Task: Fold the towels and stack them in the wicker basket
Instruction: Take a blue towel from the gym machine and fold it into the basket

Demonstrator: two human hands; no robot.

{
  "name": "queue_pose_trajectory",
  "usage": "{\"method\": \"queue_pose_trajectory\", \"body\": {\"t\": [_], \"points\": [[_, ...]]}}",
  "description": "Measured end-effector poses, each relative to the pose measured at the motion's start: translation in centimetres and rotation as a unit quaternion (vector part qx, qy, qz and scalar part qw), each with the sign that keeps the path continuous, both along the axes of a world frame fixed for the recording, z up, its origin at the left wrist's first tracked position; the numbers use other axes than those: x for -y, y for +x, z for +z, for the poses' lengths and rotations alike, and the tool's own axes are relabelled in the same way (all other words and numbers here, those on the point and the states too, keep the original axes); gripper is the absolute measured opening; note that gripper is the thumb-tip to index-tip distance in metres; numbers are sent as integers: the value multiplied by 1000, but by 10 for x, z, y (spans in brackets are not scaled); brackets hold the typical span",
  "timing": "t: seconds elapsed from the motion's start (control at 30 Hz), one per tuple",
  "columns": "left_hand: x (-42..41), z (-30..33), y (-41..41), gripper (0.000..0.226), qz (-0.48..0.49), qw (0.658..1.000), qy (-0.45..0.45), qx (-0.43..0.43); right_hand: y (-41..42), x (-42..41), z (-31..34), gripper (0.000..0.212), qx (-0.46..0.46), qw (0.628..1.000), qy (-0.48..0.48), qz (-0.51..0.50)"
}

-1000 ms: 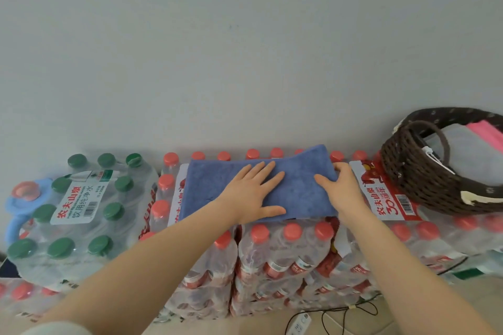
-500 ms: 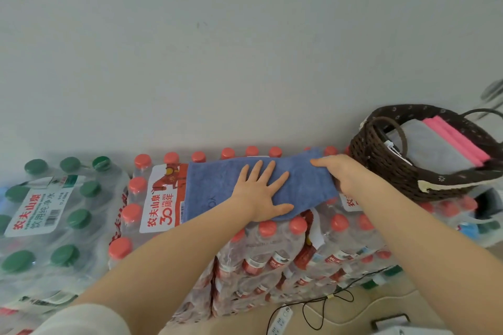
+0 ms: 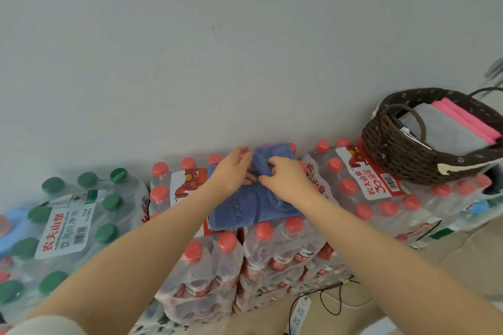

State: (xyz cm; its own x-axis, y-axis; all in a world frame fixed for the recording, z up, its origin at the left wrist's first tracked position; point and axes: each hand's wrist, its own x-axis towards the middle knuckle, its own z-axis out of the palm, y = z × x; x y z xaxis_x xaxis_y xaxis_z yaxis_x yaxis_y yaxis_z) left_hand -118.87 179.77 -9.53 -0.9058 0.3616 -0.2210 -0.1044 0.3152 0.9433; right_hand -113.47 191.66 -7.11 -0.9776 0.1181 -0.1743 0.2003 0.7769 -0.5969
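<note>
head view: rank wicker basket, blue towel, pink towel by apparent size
1. wicker basket, cut off at the right edge.
2. blue towel, partly covered by both hands; close to the basket, so unsure.
3. pink towel, clearly smallest.

Left hand [image 3: 231, 173]: bare, no rings visible.
Right hand [image 3: 285, 179]: bare, no rings visible.
Forearms: bare.
Sleeve [image 3: 40, 325]: pale, on left arm above the elbow.

Shrink-wrapped packs of red-capped water bottles [image 3: 275, 250] are stacked against a pale wall [image 3: 217, 49]. A pack of green-capped bottles [image 3: 68, 220] is set beside them. A white power strip [image 3: 299, 313] is seen on the floor.
</note>
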Motion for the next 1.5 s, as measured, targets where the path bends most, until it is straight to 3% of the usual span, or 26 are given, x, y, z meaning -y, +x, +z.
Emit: {"method": "queue_pose_trajectory", "body": {"t": [0.1, 0.2, 0.33, 0.43, 0.6, 0.7, 0.8, 0.87, 0.93, 1.2, 1.27, 1.37, 1.43, 1.5], "points": [[-4, -3, -4, 41, -46, 996, -44, -59, 8, 15, -1, 24, 32, 999, 11, 34], [-9, -4, -7, 33, -116, 973, -141, -138, 12, 10, 5, 28, -4, 998, 42, 38], [-6, -3, -11, 36, -153, 953, -171, -198, 13, -3, -3, 40, -88, 965, 222, 109], [-1, -3, -16, 43, -168, 955, -164, -181, 15, -2, -20, 65, -4, 965, 221, 144], [18, -4, -23, 42, -120, 962, -146, -199, 16, 3, -30, 61, 62, 957, 264, 106], [39, -12, -32, 40, -146, 932, -245, -223, 14, 13, -29, 64, 69, 959, 270, 59], [56, -20, -37, 45, -185, 863, -405, -240, 10, 25, -31, 66, 38, 961, 271, 30], [59, -23, -36, 49, -200, 839, -437, -255, 6, 29, -33, 64, 17, 960, 277, 40], [60, -26, -35, 54, -196, 838, -443, -253, 4, 28, -34, 62, 30, 963, 266, 41], [59, -22, -44, 66, -195, 862, -428, -190, 2, 34, -35, 74, 88, 961, 264, 4], [62, -17, -46, 55, -162, 907, -343, -180, 4, 36, -35, 71, 60, 964, 259, 18], [69, -10, -44, 43, -108, 978, -119, -134, 11, 42, -38, 65, -1, 973, 228, 27], [70, -5, -36, 34, -101, 993, -48, -42, 14, 45, -39, 61, -19, 977, 212, 2], [71, -8, -27, 40, -123, 989, -31, 77, 14, 46, -40, 60, -11, 972, 235, -8]]}}
